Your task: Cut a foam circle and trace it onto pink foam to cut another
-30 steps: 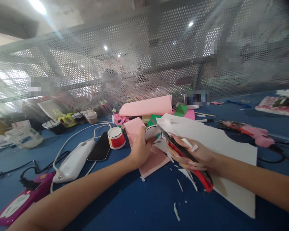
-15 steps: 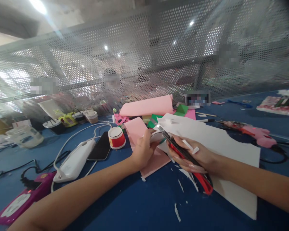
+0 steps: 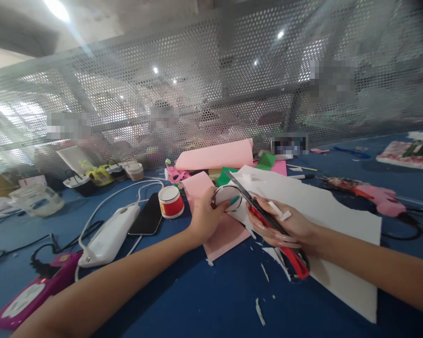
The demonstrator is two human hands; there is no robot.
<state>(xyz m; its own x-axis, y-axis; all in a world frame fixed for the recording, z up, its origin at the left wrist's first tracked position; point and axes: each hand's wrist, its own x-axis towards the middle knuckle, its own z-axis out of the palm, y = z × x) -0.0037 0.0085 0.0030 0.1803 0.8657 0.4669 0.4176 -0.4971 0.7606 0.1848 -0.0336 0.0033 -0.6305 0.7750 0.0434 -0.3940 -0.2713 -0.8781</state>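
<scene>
My left hand [image 3: 206, 216] is closed around a small white paper cup [image 3: 229, 193], its round white face turned toward me with a dark line near the rim. A teal patch shows by my thumb. My right hand [image 3: 282, 220] grips scissors [image 3: 268, 220] with black and red handles. Their blade points up and left, close beside the cup's right edge; whether it touches I cannot tell. Thin white strips [image 3: 280, 211] rest against the fingers of my right hand. Beneath my hands lie a pink sheet [image 3: 229, 237] and a large white sheet [image 3: 341, 230].
Left of my hand stand a red and white cup [image 3: 171, 203], a phone [image 3: 146, 216] and a white power bank [image 3: 109, 234] with cables. White scraps [image 3: 260, 311] litter the blue table. A pink glue gun [image 3: 380, 198] lies right; a pink roll [image 3: 215, 155] lies behind.
My left hand has turned the cup, so more of its round face shows. The scissors have shifted slightly, and their blade now looks longer and more side-on.
</scene>
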